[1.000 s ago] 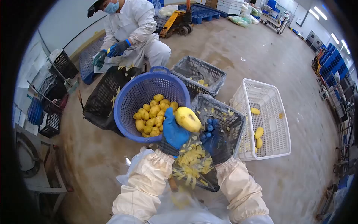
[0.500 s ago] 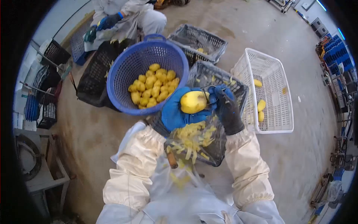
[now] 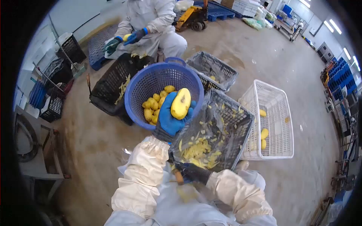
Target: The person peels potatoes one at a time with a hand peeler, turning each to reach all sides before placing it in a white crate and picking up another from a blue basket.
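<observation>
A peeled yellow potato [image 3: 181, 104] with a dark spot rests in my left hand [image 3: 169, 119], the blue glove's fingers curled around it. It is raised over the near right rim of the blue round basket [image 3: 130, 77], which has several potatoes [image 3: 152, 105] in it. Down at the near edge of a black crate [image 3: 241, 145] is my right hand [image 3: 194, 173] in a dark glove, beside a brown handle [image 3: 178, 177]. Its fingers are partly hidden and I cannot tell what they hold. Pale peelings [image 3: 200, 150] lie on the plastic lining of that crate.
To the right stands a white crate [image 3: 281, 154] with a few peeled potatoes [image 3: 264, 133]. Beyond the basket are another lined black crate [image 3: 230, 81] and a dark crate [image 3: 105, 90] with peelings. A co-worker [image 3: 151, 22] sits behind it, holding a potato. A pallet jack [image 3: 192, 19] is farther back.
My left hand has moved slightly left with the potato, turning it more upright. My right hand has left the potato and dropped to the brown handle. The view has tilted up.
</observation>
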`<state>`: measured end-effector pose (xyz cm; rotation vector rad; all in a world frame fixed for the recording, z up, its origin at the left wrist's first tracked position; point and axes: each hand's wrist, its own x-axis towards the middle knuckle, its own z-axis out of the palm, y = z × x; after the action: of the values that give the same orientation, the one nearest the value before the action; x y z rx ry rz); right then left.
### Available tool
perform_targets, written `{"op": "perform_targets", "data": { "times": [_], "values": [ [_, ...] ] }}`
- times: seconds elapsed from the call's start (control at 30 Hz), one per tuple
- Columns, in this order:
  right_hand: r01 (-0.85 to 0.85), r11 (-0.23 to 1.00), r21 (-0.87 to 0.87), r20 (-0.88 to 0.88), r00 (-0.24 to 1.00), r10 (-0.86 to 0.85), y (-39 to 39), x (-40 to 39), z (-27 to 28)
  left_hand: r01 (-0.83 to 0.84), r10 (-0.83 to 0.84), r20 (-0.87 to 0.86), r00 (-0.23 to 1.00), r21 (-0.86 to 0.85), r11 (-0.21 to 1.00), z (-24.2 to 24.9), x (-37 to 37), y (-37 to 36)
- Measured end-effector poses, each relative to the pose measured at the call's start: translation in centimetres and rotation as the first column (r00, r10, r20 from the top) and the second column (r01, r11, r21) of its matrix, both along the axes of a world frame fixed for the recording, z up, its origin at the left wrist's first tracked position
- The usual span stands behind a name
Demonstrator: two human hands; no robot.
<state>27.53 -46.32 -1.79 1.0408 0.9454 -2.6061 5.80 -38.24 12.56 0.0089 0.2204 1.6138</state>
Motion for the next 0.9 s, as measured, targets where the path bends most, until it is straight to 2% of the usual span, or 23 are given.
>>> {"op": "perform_targets", "data": {
  "times": [0.03,0.1,0.17,0.23,0.3,0.33,0.37,0.43,0.47,0.5,0.53,0.57,0.63,0.67,0.83,0.9],
  "values": [
    [0.039,0.995,-0.090,0.021,0.999,-0.037,-0.4,-0.7,2.3,0.002,-0.002,0.061,0.998,0.013,1.000,0.3,0.0,0.0],
    [0.196,0.929,-0.314,-0.014,0.977,-0.211,-2.1,-1.3,0.8,0.007,-0.011,0.116,0.993,0.038,0.999,0.7,-0.1,0.0],
    [0.202,0.920,-0.336,-0.062,0.970,-0.236,-2.1,-0.4,0.9,-0.010,0.005,0.096,0.995,0.059,0.998,0.8,-0.3,0.0],
    [0.209,0.907,-0.365,-0.106,0.959,-0.264,-1.5,1.0,3.6,-0.035,0.027,0.084,0.996,0.103,0.994,1.0,-0.4,-0.2],
    [0.336,0.915,-0.223,-0.097,0.926,-0.364,0.0,3.4,8.6,-0.128,0.131,0.083,0.988,-0.040,0.991,1.4,-0.3,-0.3],
    [0.331,0.928,0.170,-0.132,0.941,-0.311,1.2,4.5,9.7,-0.123,0.126,0.101,0.987,-0.040,0.992,1.6,-0.1,-0.3],
    [0.287,0.795,0.535,-0.141,0.958,-0.251,2.6,5.6,10.5,-0.120,0.124,0.103,0.987,-0.037,0.992,1.4,0.0,-0.2],
    [0.374,0.701,0.607,-0.190,0.925,-0.329,6.4,6.6,10.7,0.027,-0.032,0.185,0.982,0.028,0.999,0.5,0.2,0.5],
    [0.385,0.695,0.607,-0.197,0.921,-0.337,7.6,6.1,12.3,0.037,-0.042,0.178,0.983,0.032,0.999,0.1,0.5,1.4],
    [0.246,0.388,0.888,-0.158,0.957,-0.245,8.7,5.6,14.7,0.050,-0.053,0.168,0.984,0.020,0.999,-0.5,0.8,2.3],
    [0.077,-0.002,0.997,-0.076,0.980,-0.182,9.8,5.2,16.1,0.065,-0.065,0.159,0.985,0.007,0.998,-1.0,1.2,3.3],
    [0.081,-0.005,0.997,-0.081,0.978,-0.192,11.1,4.8,16.2,0.075,-0.075,0.154,0.985,0.009,0.997,-1.4,1.7,4.5],
    [-0.029,-0.358,0.933,-0.016,0.992,-0.123,14.1,3.3,15.7,0.079,-0.071,0.133,0.989,-0.055,0.995,-1.9,2.3,7.2],
    [-0.103,-0.424,0.900,0.048,0.989,-0.139,15.6,2.7,15.6,0.097,-0.093,0.111,0.990,-0.039,0.994,-2.3,2.3,8.5],
    [-0.224,-0.470,0.854,0.165,0.973,-0.165,21.7,0.8,15.7,0.142,-0.145,0.073,0.987,0.043,0.989,-3.6,1.8,14.1],
    [-0.229,-0.524,0.820,0.203,0.973,-0.108,24.1,0.6,14.9,-0.002,0.008,0.079,0.997,-0.079,0.997,-5.4,1.7,16.7]
  ]
}}
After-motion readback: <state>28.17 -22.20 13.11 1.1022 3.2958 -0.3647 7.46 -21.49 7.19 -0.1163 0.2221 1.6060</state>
